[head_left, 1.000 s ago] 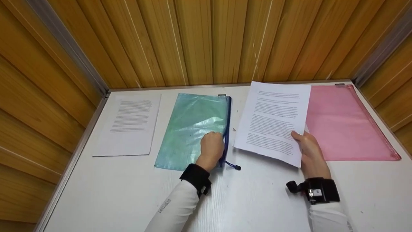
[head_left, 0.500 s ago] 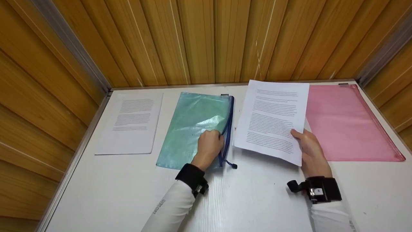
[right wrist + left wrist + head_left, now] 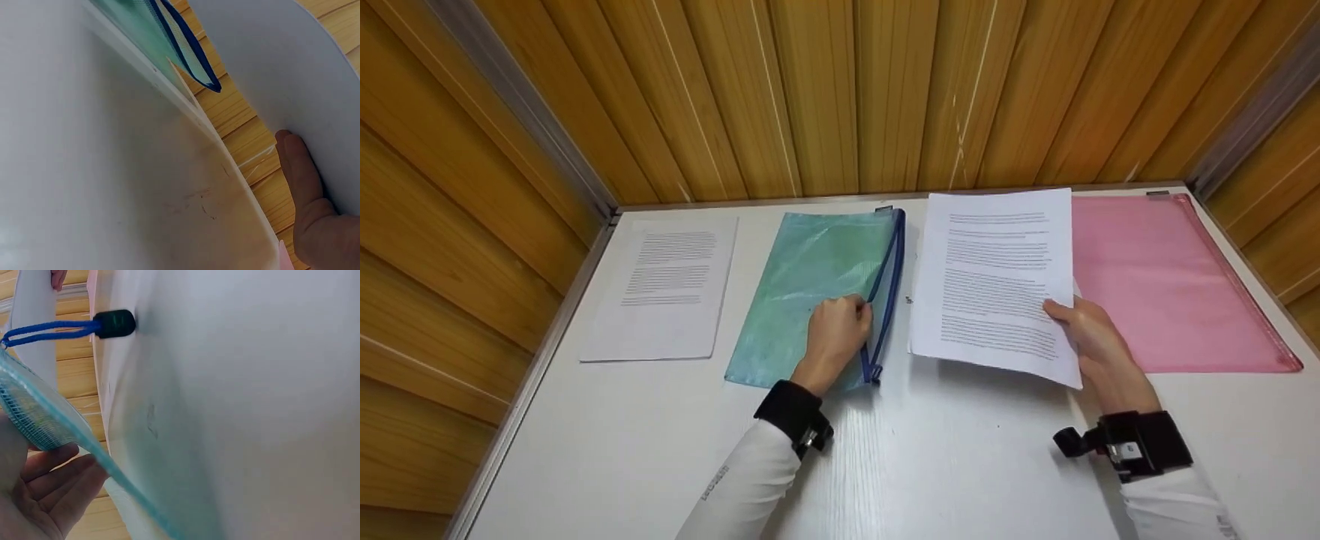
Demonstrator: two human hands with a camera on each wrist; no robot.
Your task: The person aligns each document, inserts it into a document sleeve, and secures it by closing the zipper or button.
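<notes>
The left hand lifts the zip edge of the green pouch at mid-bench, fingers curled on it. The right hand pinches the printed sheet, held just right of it; its text is too small to read.

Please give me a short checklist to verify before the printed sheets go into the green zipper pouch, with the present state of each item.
1. Green mesh zipper pouch mouth lifted open by the left hand: ok.
2. Blue zipper drawn back along the whole side: cannot tell.
3. White printed sheets held firmly by the right hand: ok.
4. Sheets' edge lined up with the mouth: not ok, they are apart.
5. White table between sheets and pouch free of things: ok.
</notes>
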